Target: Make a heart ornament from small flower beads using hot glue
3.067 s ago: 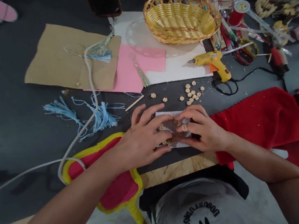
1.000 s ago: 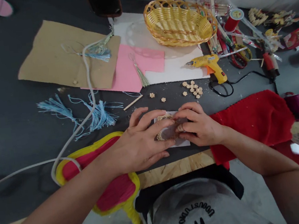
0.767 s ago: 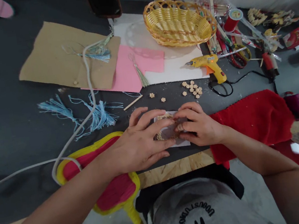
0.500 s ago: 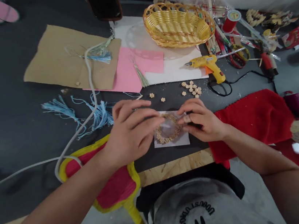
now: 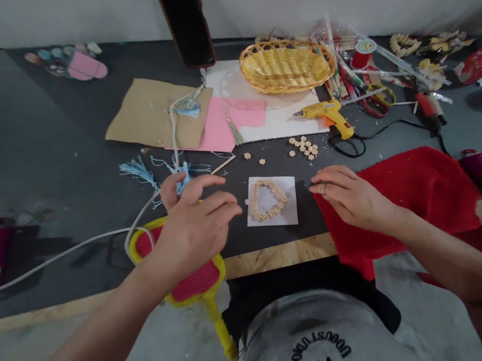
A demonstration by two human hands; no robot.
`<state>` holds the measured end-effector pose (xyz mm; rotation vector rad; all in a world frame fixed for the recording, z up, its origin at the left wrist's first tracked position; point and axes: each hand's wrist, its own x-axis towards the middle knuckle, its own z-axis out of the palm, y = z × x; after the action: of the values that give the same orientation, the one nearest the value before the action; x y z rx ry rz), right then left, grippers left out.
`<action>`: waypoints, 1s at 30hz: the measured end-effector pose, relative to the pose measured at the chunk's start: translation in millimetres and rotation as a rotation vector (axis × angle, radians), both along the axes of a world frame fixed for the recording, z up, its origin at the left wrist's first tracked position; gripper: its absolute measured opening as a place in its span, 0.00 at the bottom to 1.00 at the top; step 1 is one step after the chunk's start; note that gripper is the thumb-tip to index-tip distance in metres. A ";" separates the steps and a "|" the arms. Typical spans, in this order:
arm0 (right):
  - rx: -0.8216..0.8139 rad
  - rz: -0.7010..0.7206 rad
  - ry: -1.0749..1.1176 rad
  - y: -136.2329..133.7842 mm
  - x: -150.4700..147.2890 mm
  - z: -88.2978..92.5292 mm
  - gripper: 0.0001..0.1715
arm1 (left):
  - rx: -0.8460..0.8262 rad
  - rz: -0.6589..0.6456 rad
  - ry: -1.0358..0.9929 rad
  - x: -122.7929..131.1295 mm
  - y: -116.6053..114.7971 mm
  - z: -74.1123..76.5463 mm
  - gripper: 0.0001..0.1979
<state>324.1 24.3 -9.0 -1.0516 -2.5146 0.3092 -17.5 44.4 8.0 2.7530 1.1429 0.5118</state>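
Bare wood (image 5: 277,255) edges the dark tabletop (image 5: 77,184) nearest the wearer. Just past it, the left hand (image 5: 196,225) hangs with fingers spread wide and nothing seen between them. Beside the red cloth (image 5: 411,193), the right hand (image 5: 356,198) has its fingers drawn narrow; whether they pinch something small, I cannot tell. Between the hands, touching neither, a bead ring (image 5: 283,200) lies on white paper (image 5: 290,186). If its beads are poorly joined, a brushing fingertip or a tug on the paper could pull the ring out of shape.

White cable (image 5: 174,130) loops past the left wrist; a sideways sweep could snag it and disturb the blue tassels (image 5: 137,169). Farther out, a careless reach might scatter the loose flower beads (image 5: 306,147). Beyond them, the glue gun (image 5: 325,113) points its nozzle over a white sheet (image 5: 278,128); if hot, it could drip there or burn a finger.
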 end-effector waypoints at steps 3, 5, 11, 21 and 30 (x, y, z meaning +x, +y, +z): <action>0.022 0.043 -0.062 3.1 7.0 -5.7 0.23 | -0.039 0.017 -0.017 -0.8 -22.1 -4.3 0.14; 0.042 0.074 -0.119 6.2 7.8 -9.2 0.24 | -0.079 0.014 0.027 -0.6 -33.9 -6.6 0.12; 0.068 0.104 -0.235 10.6 0.5 -21.6 0.29 | -0.104 -0.011 0.176 -2.4 -51.2 -13.3 0.17; 0.047 0.116 -0.250 12.1 -0.2 -31.4 0.31 | -0.095 0.035 0.205 5.5 -61.1 -10.5 0.16; 0.071 0.136 -0.254 13.9 1.2 -30.3 0.28 | -0.065 0.077 0.228 12.5 -64.5 -10.8 0.18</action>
<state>325.4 38.2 -39.3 -0.9460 -2.8075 0.1292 -5.0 -20.0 -2.8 2.7743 1.2920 0.1659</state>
